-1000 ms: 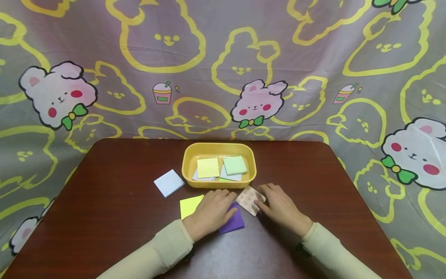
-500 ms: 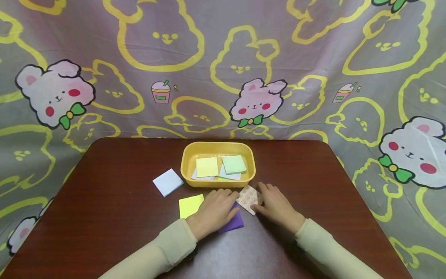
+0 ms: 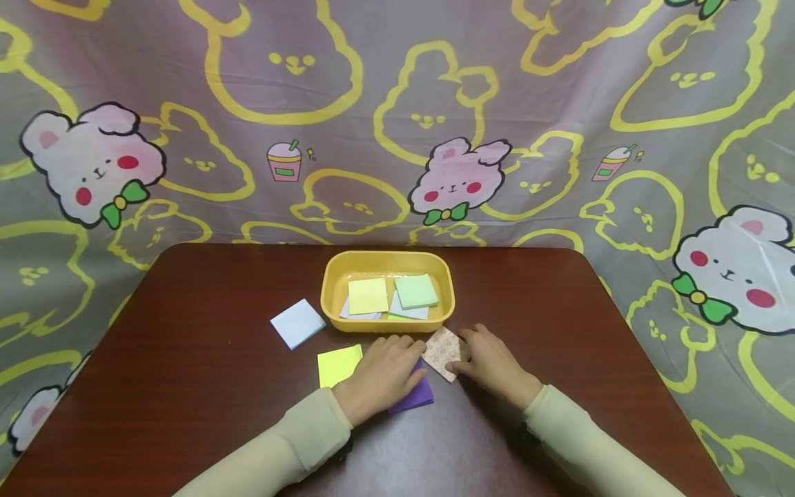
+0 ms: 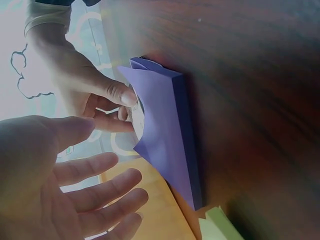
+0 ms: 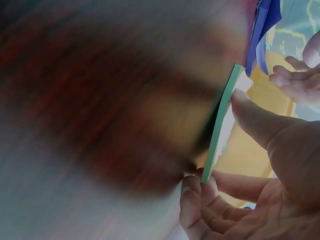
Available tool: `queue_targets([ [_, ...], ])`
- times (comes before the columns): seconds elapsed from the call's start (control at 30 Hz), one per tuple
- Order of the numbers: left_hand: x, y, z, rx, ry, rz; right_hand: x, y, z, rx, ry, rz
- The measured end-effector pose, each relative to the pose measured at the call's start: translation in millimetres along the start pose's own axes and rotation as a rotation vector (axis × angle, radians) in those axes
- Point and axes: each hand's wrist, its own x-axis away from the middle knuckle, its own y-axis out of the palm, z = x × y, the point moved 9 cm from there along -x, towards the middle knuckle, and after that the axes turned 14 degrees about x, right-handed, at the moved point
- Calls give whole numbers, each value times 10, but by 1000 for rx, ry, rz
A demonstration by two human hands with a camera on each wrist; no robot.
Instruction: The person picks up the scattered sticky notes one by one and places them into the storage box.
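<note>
The right hand [image 3: 497, 366] is clamped on the tan pad [image 3: 442, 348], with its thumb on one edge and its fingers bent round the other end. The tan pad has small drawings on top and a green side, which the right wrist view shows. It is just by the tray's near right corner, around the middle of the surface [image 3: 217, 414], but I cannot tell if it lies flat. The left hand [image 3: 381, 373] has its fingers apart and a little bent. It is over part of the purple pad [image 3: 417, 395], and I cannot tell from above if it touches it. The purple pad is just beside the tan pad, on the side away from the surface's far edge, and its top sheets curl up. The yellow pad [image 3: 338, 366] peeks out on the other side of the left hand, nearer the surface's left edge. The blue pad [image 3: 298, 323] lies near the tray's left end, turned so a corner points to the far edge. The yellow tray [image 3: 388, 259] sits near the middle of the surface's far edge. In it, a pale yellow pad [image 3: 368, 297] is on the left and a green pad [image 3: 416, 291] on the right, both on top of white pads [image 3: 417, 308]. A bunny cloth [image 3: 248, 90] hangs behind the far edge.
</note>
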Motion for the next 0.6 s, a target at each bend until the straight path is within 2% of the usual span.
queue_targets([
  [0.6,20,-7,0,-17,-6,-18,25,-18,55,-142,55,4],
])
